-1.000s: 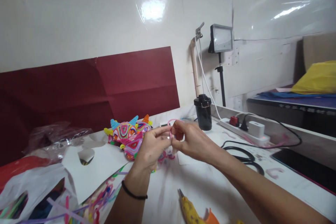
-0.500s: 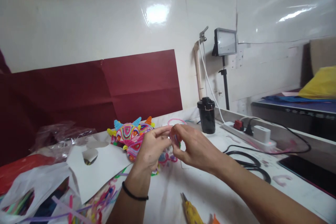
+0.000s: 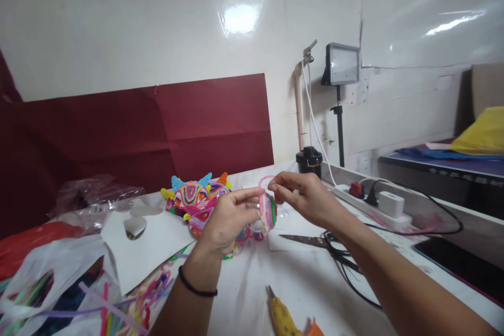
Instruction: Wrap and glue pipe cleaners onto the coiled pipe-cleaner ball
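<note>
My left hand (image 3: 232,220) is closed at the fingertips on a small striped chenille-stem piece (image 3: 270,212) in pink, green and other colours. A pink chenille stem (image 3: 266,179) loops up from the top of this piece. Just to its right, my right hand (image 3: 305,194) pinches with thumb and forefinger at the stem; the exact grip is too small to make out. Behind my left hand sits a colourful chenille-stem animal figure (image 3: 191,192) with blue and orange horns. A yellow glue gun (image 3: 283,317) lies in front, its tip pointing away.
Scissors (image 3: 305,240) lie under my right forearm, beside a black cable. Right are a power strip (image 3: 354,198) and a phone (image 3: 460,262); a black cup (image 3: 309,160) stands behind. Cut white paper (image 3: 153,241), plastic bags (image 3: 35,268) and loose chenille stems (image 3: 153,294) cover the left.
My right hand has drawn away from my left, up and to the right, uncovering the striped piece. The scissors have come into sight. The view has shifted slightly.
</note>
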